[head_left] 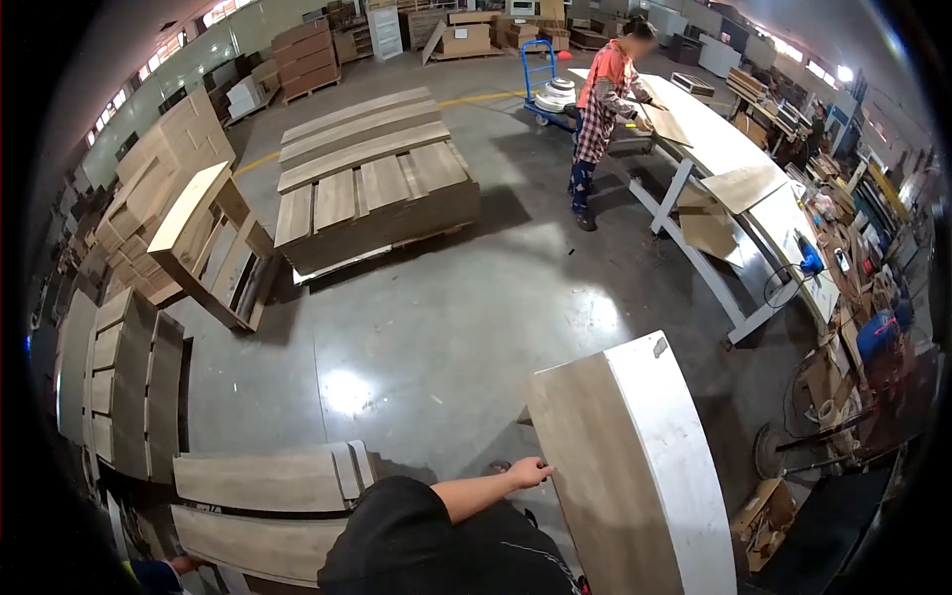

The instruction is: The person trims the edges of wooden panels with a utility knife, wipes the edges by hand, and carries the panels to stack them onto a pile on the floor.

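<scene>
My left hand [531, 473] reaches across from a black sleeve, fingers curled closed, right at the left edge of a wood-grain board [590, 446]. A small dark spot shows at the fingertips; I cannot make out what they hold, or whether they touch the board. Along the board's right side lies a long white surface [674, 446] with a dark mark at its far corner. My right hand is out of view.
Wood-grain panels [260, 480] lie at lower left, near another person's hand [183, 564]. Ahead stands a large panel stack [377, 188] beside a wooden frame [213, 243]. At right, a person [605, 109] works at a long table [699, 104]. A blue trolley [540, 69] stands behind.
</scene>
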Tool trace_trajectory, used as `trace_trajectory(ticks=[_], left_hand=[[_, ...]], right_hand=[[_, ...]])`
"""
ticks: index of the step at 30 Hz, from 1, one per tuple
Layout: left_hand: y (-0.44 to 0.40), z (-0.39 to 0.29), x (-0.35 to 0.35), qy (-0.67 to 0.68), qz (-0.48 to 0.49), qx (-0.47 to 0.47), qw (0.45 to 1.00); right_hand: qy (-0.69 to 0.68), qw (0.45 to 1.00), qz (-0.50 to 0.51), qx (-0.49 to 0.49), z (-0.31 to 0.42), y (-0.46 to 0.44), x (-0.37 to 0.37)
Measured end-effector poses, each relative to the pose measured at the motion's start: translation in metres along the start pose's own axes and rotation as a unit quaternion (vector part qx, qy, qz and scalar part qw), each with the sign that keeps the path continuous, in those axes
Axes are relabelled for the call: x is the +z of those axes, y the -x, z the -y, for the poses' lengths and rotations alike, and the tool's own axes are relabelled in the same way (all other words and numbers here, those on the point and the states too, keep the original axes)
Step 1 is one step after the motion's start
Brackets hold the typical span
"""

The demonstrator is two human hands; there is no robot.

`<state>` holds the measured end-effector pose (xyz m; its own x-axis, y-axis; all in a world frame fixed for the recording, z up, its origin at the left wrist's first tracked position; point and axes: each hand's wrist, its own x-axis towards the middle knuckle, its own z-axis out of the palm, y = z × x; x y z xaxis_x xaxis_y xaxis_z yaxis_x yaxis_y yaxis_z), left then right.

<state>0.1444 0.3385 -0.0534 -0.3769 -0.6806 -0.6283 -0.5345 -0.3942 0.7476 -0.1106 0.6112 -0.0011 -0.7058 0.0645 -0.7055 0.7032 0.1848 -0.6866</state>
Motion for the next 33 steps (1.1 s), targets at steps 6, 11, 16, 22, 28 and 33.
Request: trace_trajectory(ticks=[6, 11, 16, 22, 28, 33], left_hand=[[0.061, -0.08, -0.059, -0.138, -0.014, 0.131, 0.982], [0.078, -0.112, -0.054, -0.38, 0.076, 0.418, 0.822], [0.083, -0.124, 0.005, -0.441, 0.146, 0.645, 0.607], [0.12, -0.189, 0.081, -0.522, 0.226, 0.634, 0.524], [0.094, -0.206, 0.13, -0.516, 0.296, 0.606, 0.529], [0.152, -0.277, 0.121, -0.536, 0.376, 0.489, 0.577]], right_hand=[[-0.116, 0.984, -0.12, 0.063, -0.047, 0.022, -0.048], [-0.262, 0.937, -0.199, 0.116, -0.078, 0.034, -0.059], [-0.311, 0.932, -0.187, 0.015, -0.093, 0.037, -0.056], [-0.346, 0.921, -0.113, -0.136, -0.041, 0.121, -0.04], [-0.426, 0.889, -0.016, -0.167, -0.003, 0.134, -0.052], [-0.552, 0.824, -0.087, -0.098, -0.003, 0.074, -0.114]])
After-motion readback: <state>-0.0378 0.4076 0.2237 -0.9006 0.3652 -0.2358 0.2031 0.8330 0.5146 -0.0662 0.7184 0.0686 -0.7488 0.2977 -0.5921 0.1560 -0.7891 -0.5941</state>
